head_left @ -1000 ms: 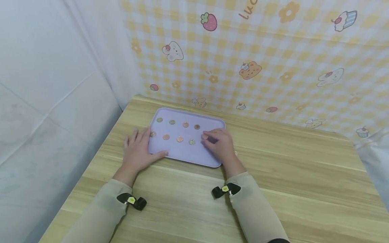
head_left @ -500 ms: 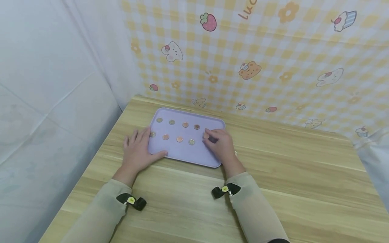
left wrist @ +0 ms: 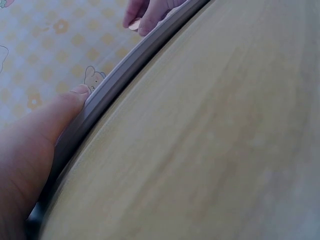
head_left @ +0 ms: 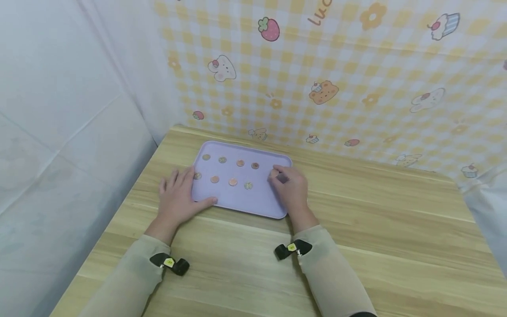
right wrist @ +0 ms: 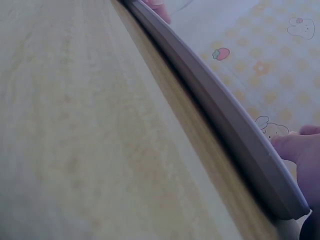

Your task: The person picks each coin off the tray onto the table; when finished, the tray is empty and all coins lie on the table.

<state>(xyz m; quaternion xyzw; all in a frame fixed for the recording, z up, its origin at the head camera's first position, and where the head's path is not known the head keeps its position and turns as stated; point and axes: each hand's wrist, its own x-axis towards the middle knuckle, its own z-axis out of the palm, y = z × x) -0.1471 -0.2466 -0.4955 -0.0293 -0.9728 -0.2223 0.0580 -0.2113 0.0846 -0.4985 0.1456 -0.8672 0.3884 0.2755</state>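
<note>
A lilac tray (head_left: 261,203) lies on the wooden table, with several copper and brass-coloured coins (head_left: 233,182) set out on it in two rows. My left hand (head_left: 177,198) rests at the tray's left end, its thumb on the front rim and its spread fingers along the left edge, close to a brass-coloured coin (head_left: 197,175). Over the right end of the tray, my right hand (head_left: 292,187) pinches a copper coin (head_left: 274,173) between thumb and forefinger. The left wrist view also shows this pinched coin (left wrist: 135,24) beyond the rim.
The wooden table (head_left: 380,220) extends to the right and in front of the tray. Behind it hangs a yellow checked cloth (head_left: 356,88), and a white cloth (head_left: 71,110) hangs at the left. Each sleeve carries a small black wrist camera (head_left: 180,267).
My right hand has moved slightly to the right and back with the pinched coin. My left hand stays at the tray's left end, and the coins in the rows have not moved.
</note>
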